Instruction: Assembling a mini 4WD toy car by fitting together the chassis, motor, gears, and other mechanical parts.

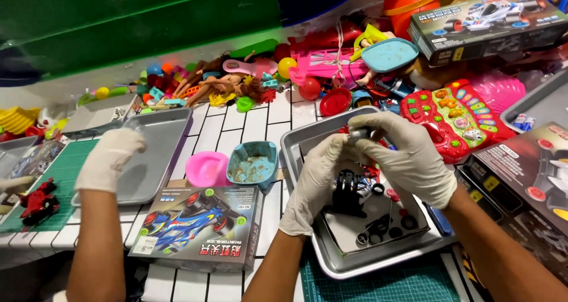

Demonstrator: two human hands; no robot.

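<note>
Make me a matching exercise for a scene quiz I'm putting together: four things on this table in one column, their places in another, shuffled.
Things:
1. pink bowl
2. toy car box
3. red toy car
4. black wheels

Places:
A. on the green mat at far left
B. in the tray under the gloved hands
C. beside the blue bowl
D. at the table's near edge, below both bowls

Pairs: 1-C, 2-D, 3-A, 4-B

white gloves (408,154), black chassis (348,192); silver tray (331,260), green mat (378,287)
</note>
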